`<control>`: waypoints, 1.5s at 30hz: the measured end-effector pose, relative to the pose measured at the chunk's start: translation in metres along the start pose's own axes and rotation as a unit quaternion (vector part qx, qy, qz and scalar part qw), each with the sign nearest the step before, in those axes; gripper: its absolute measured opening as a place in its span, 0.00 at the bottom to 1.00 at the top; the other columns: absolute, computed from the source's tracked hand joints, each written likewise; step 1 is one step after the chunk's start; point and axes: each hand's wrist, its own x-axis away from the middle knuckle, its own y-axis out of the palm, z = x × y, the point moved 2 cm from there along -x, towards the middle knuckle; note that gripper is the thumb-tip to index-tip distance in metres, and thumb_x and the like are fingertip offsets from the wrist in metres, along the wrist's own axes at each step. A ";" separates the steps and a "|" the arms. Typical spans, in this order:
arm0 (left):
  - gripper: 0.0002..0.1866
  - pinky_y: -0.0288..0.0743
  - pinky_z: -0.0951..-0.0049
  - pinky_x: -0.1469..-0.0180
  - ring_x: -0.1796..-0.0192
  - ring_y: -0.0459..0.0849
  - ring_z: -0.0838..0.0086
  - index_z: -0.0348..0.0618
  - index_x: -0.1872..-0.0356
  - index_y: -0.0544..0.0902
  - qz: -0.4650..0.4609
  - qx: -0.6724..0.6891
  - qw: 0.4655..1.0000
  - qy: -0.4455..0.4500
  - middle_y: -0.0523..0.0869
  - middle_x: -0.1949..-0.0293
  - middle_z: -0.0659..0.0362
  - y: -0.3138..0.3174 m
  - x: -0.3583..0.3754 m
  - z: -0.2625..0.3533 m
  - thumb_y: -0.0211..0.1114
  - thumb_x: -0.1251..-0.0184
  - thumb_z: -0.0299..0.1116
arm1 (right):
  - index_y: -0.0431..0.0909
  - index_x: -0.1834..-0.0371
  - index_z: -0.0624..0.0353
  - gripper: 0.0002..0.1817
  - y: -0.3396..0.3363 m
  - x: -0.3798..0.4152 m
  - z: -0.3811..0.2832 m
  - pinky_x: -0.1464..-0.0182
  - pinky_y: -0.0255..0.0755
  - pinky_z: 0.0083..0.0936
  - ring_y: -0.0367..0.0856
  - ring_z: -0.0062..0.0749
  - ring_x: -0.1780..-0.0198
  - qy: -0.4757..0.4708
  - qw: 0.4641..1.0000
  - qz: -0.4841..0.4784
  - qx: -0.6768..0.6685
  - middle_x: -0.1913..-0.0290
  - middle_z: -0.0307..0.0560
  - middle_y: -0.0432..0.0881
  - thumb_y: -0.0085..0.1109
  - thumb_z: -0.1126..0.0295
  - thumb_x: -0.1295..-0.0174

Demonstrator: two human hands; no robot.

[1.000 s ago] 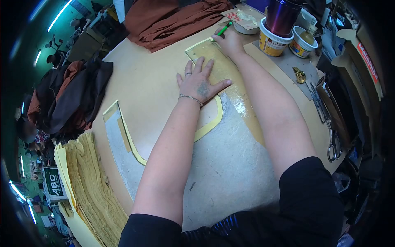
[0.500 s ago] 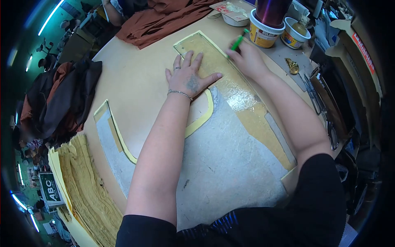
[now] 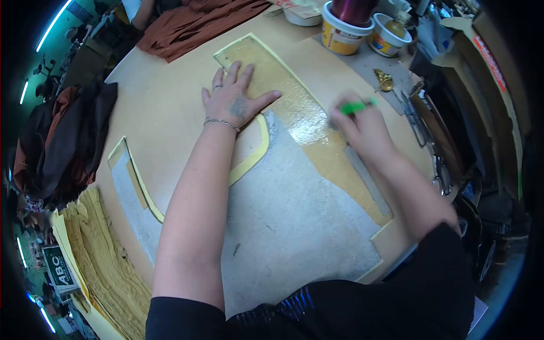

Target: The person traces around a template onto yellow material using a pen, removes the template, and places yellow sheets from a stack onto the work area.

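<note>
A large pattern template (image 3: pixel 300 226), grey with tan patches, lies flat on the table. Yellow strips run along parts of its edge, and a shiny clear covering lies over its far arm. My left hand (image 3: pixel 237 99) presses flat on that far arm, fingers spread. In my right hand (image 3: pixel 362 127) is a green pen (image 3: pixel 356 106), held at the template's right edge. Motion blurs this hand and the pen, and I cannot see the pen's tip clearly.
Brown cloth (image 3: pixel 198 25) lies at the far edge, near another person's arm (image 3: pixel 143 14). Dark garments (image 3: pixel 68 141) and folded yellow-tan fabric (image 3: pixel 102 255) are at left. Tubs (image 3: pixel 347 37), a gold-coloured object (image 3: pixel 384 80) and scissors (image 3: pixel 416 122) sit at right.
My right hand has moved with the green pen along the template's right edge, toward me. My left hand stays flat on the template. The whole view has shifted slightly.
</note>
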 end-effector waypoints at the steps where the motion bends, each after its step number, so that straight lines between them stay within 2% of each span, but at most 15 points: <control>1: 0.46 0.42 0.47 0.38 0.34 0.48 0.63 0.61 0.39 0.60 -0.001 -0.003 1.000 0.000 0.54 0.36 0.62 -0.001 0.000 0.001 0.50 0.62 0.73 | 0.70 0.68 0.63 0.06 -0.005 0.028 0.006 0.71 0.67 0.22 0.75 0.25 0.72 -0.003 0.999 0.032 -0.039 0.75 0.46 0.75 0.52 0.71 0.45; 2: 0.44 0.44 0.47 0.39 0.34 0.49 0.63 0.59 0.40 0.61 0.014 0.000 1.000 0.005 0.56 0.37 0.60 -0.004 0.003 0.004 0.50 0.60 0.71 | 0.70 0.68 0.62 0.05 -0.006 0.047 0.015 0.71 0.67 0.20 0.75 0.23 0.72 -0.006 0.995 0.066 -0.080 0.75 0.44 0.75 0.52 0.72 0.45; 5: 0.32 0.47 0.47 0.40 0.35 0.52 0.62 0.53 0.44 0.67 0.062 0.007 0.998 0.006 0.60 0.39 0.59 0.002 0.010 0.003 0.51 0.49 0.60 | 0.69 0.70 0.60 0.06 0.000 0.058 0.017 0.67 0.68 0.31 0.74 0.42 0.70 -0.031 0.986 0.120 -0.112 0.74 0.49 0.75 0.50 0.68 0.44; 8: 0.20 0.51 0.47 0.42 0.37 0.57 0.62 0.49 0.51 0.71 0.114 -0.079 0.986 0.092 0.63 0.41 0.57 0.003 0.038 0.035 0.50 0.43 0.46 | 0.68 0.70 0.60 0.07 0.002 0.056 0.020 0.64 0.67 0.34 0.73 0.46 0.67 -0.037 0.986 0.110 -0.118 0.73 0.51 0.74 0.50 0.68 0.44; 9: 0.15 0.54 0.47 0.43 0.38 0.59 0.62 0.47 0.56 0.73 0.149 -0.059 0.977 0.140 0.65 0.43 0.57 -0.010 0.061 0.057 0.50 0.44 0.36 | 0.68 0.70 0.60 0.07 0.001 0.056 0.021 0.64 0.66 0.35 0.73 0.47 0.67 -0.042 0.986 0.112 -0.112 0.73 0.51 0.74 0.50 0.68 0.45; 10: 0.16 0.56 0.49 0.44 0.40 0.63 0.59 0.46 0.56 0.73 0.154 -0.001 0.975 0.158 0.69 0.46 0.55 -0.016 0.085 0.079 0.56 0.48 0.35 | 0.68 0.70 0.60 0.07 -0.001 0.056 0.021 0.64 0.66 0.35 0.72 0.48 0.67 -0.061 0.985 0.119 -0.107 0.73 0.51 0.74 0.50 0.69 0.45; 13: 0.33 0.47 0.39 0.43 0.36 0.54 0.60 0.42 0.46 0.66 -0.068 0.048 0.977 0.194 0.64 0.43 0.50 -0.027 0.152 0.134 0.58 0.51 0.52 | 0.68 0.70 0.60 0.06 -0.003 0.055 0.021 0.65 0.66 0.35 0.72 0.50 0.67 -0.100 0.981 0.141 -0.093 0.72 0.52 0.74 0.51 0.69 0.46; 16: 0.42 0.46 0.38 0.44 0.34 0.50 0.60 0.39 0.41 0.57 -0.063 0.047 0.985 0.151 0.56 0.38 0.52 -0.013 0.175 0.147 0.53 0.51 0.60 | 0.68 0.69 0.60 0.07 -0.004 0.055 0.023 0.66 0.67 0.34 0.73 0.50 0.68 -0.132 0.973 0.162 -0.099 0.73 0.53 0.74 0.51 0.69 0.45; 18: 0.44 0.45 0.37 0.44 0.34 0.48 0.60 0.37 0.40 0.55 -0.052 0.022 0.986 0.155 0.53 0.37 0.53 -0.011 0.174 0.147 0.51 0.51 0.62 | 0.67 0.70 0.61 0.07 -0.009 0.067 0.022 0.65 0.67 0.36 0.73 0.51 0.67 -0.089 0.984 0.133 -0.082 0.72 0.54 0.74 0.51 0.70 0.46; 26: 0.45 0.44 0.38 0.44 0.34 0.49 0.61 0.38 0.40 0.55 -0.056 0.021 0.988 0.145 0.54 0.37 0.53 -0.008 0.175 0.148 0.52 0.52 0.62 | 0.69 0.68 0.61 0.07 -0.050 0.156 0.028 0.65 0.68 0.36 0.74 0.51 0.67 -0.019 0.995 0.067 -0.078 0.72 0.55 0.75 0.51 0.70 0.47; 30: 0.46 0.44 0.38 0.43 0.34 0.49 0.64 0.38 0.39 0.54 -0.063 0.010 0.987 0.145 0.54 0.36 0.55 -0.009 0.172 0.149 0.51 0.53 0.63 | 0.70 0.68 0.61 0.08 -0.017 0.085 0.031 0.67 0.69 0.33 0.76 0.49 0.70 -0.035 0.986 0.130 -0.100 0.74 0.55 0.76 0.53 0.68 0.48; 35: 0.46 0.45 0.39 0.43 0.34 0.49 0.63 0.42 0.39 0.54 -0.064 0.008 0.988 0.138 0.54 0.37 0.55 -0.008 0.174 0.148 0.51 0.54 0.64 | 0.68 0.68 0.63 0.12 -0.004 0.042 0.018 0.63 0.69 0.39 0.75 0.54 0.66 -0.007 0.981 0.136 -0.138 0.72 0.60 0.76 0.53 0.66 0.48; 39: 0.45 0.46 0.39 0.43 0.34 0.50 0.64 0.41 0.39 0.56 -0.045 0.006 0.989 0.139 0.55 0.37 0.57 -0.005 0.174 0.146 0.52 0.54 0.64 | 0.69 0.67 0.63 0.12 -0.042 0.120 0.018 0.63 0.68 0.40 0.75 0.53 0.67 0.006 0.998 0.060 -0.029 0.72 0.60 0.76 0.53 0.67 0.49; 42: 0.45 0.45 0.40 0.42 0.34 0.50 0.64 0.41 0.40 0.57 -0.036 0.022 0.989 0.139 0.56 0.37 0.57 -0.008 0.174 0.145 0.52 0.54 0.63 | 0.70 0.67 0.64 0.11 -0.082 0.196 0.022 0.67 0.68 0.36 0.75 0.50 0.72 0.012 0.998 -0.068 -0.006 0.75 0.57 0.75 0.54 0.67 0.49; 45: 0.40 0.45 0.43 0.41 0.34 0.51 0.63 0.42 0.41 0.58 -0.018 0.047 0.988 0.149 0.57 0.38 0.56 -0.007 0.181 0.145 0.52 0.51 0.59 | 0.70 0.69 0.63 0.09 -0.100 0.225 0.013 0.70 0.67 0.31 0.74 0.47 0.75 0.026 0.999 0.004 -0.032 0.78 0.54 0.74 0.54 0.69 0.49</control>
